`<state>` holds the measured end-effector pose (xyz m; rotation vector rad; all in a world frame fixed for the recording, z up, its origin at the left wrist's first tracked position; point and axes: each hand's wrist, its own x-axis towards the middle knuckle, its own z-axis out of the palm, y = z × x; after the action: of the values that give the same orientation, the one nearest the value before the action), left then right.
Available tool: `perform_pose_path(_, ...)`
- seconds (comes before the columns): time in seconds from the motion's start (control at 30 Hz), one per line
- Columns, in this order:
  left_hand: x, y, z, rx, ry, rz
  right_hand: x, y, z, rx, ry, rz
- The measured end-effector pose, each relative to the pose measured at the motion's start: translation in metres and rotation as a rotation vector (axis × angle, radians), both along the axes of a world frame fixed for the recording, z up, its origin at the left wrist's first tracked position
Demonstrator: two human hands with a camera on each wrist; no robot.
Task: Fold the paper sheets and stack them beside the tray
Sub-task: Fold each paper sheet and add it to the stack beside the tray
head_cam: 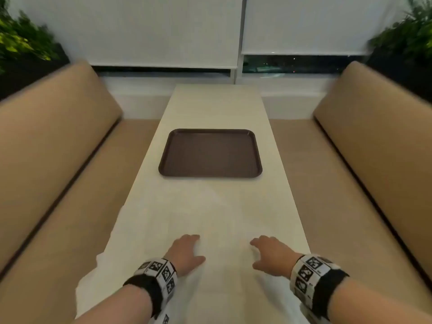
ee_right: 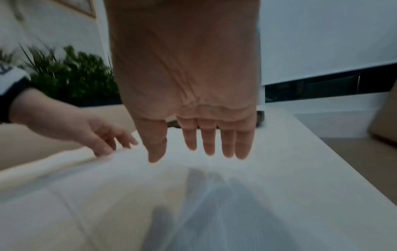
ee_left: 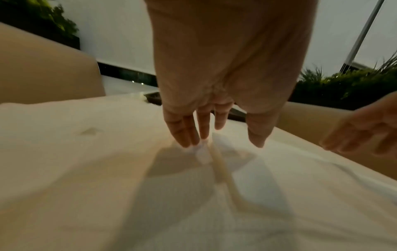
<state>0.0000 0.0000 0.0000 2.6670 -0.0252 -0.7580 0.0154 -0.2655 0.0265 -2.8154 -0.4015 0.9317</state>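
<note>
Thin white paper sheets (head_cam: pixel 163 230) lie spread over the near half of the table, overhanging its left edge. A dark brown tray (head_cam: pixel 210 153) sits flat farther along the table with nothing in it. My left hand (head_cam: pixel 194 249) is over the sheets with straight fingers, and its fingertips (ee_left: pixel 189 142) are at the paper (ee_left: pixel 96 152) surface. My right hand (head_cam: pixel 259 254) hovers beside it with fingers spread (ee_right: pixel 214 149) a little above the paper (ee_right: pixel 128 195), casting a shadow. Neither hand holds anything.
The narrow pale table (head_cam: pixel 217 106) runs away from me to a window with white blinds. Tan padded benches (head_cam: pixel 58 160) (head_cam: pixel 374 160) flank it on both sides. Green plants (head_cam: pixel 21 43) (head_cam: pixel 409 38) stand behind the backrests.
</note>
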Motion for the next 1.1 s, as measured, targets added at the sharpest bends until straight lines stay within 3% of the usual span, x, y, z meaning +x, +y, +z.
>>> perform_pose_path(0.17, 0.003, -0.009, -0.001, 0.089, -0.088, -0.051, -0.003, 0.003, -0.016, -0.078, -0.078, 0.068)
perform_pose_path(0.33, 0.014, -0.012, 0.009, -0.002, -0.181, 0.008, 0.006, 0.009, -0.018, -0.084, -0.184, 0.103)
perform_pose_path(0.5, 0.024, -0.015, 0.048, -0.360, -0.148, 0.064, 0.021, 0.025, -0.003, 0.175, -0.088, 0.022)
perform_pose_path(0.63, 0.033, -0.013, 0.075, -0.444, -0.215, 0.069, 0.024, 0.033, 0.017, 0.480, 0.004, -0.122)
perform_pose_path(0.73, 0.035, -0.007, 0.076, -0.565, -0.272, 0.309, 0.027, 0.034, 0.027, 0.623, 0.054, -0.232)
perform_pose_path(0.8, 0.034, -0.004, 0.072, -0.748, -0.138, 0.541, 0.027, 0.034, 0.029, 0.772, 0.129, -0.365)
perform_pose_path(0.9, 0.025, -0.009, 0.069, -1.083, 0.165, 0.687, 0.025, 0.036, 0.034, 0.984, 0.246, -0.546)
perform_pose_path(1.0, 0.019, -0.019, 0.080, -1.233, 0.154, 0.725, 0.025, 0.036, 0.035, 1.042, 0.278, -0.608)
perform_pose_path(1.1, 0.019, -0.027, 0.089, -1.195, 0.061, 0.700, 0.023, 0.037, 0.033, 1.081, 0.295, -0.648)
